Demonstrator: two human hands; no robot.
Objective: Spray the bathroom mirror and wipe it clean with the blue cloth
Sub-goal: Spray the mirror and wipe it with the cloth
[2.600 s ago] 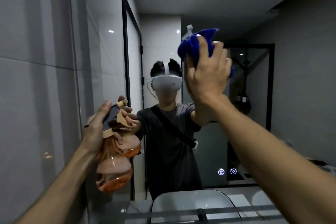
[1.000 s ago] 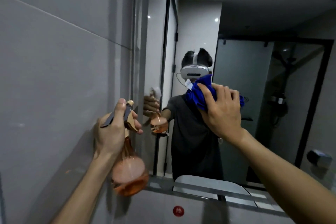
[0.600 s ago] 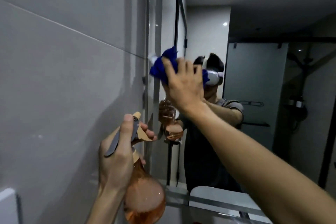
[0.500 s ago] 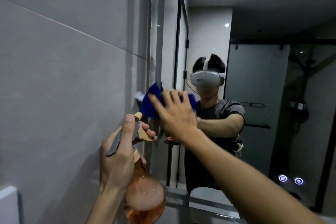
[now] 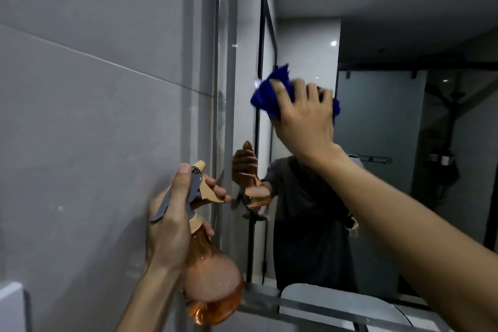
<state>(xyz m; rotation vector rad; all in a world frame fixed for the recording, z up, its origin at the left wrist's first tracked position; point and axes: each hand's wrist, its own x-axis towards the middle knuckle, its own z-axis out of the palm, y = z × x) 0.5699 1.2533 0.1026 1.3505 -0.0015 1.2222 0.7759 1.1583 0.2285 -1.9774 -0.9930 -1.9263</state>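
Right hand [image 5: 304, 118] clutches bunched blue cloth [image 5: 265, 98] against frameless wall mirror [image 5: 377, 143], near its left edge (unwiped glass lies rightward).

- One mirror [image 5: 377, 143] hangs on the wall.
- One blue cloth [image 5: 265, 97] is there, bunched in a single lump against the glass.
- One spray bottle [image 5: 211, 286] is there, orange and see-through, with one grey trigger lever [image 5: 172, 202] and one tan nozzle head [image 5: 207, 191].
- Two bare hands are seen: one right hand [image 5: 304, 121] on the cloth and one left hand [image 5: 172, 224] around the bottle neck.
- Two forearms come into the view, one for each hand.
- One grey tiled wall [image 5: 94, 129] stands left of the mirror, with one joint line across it.
- Three bright ceiling light spots show, one on the tiles and two in the glass.
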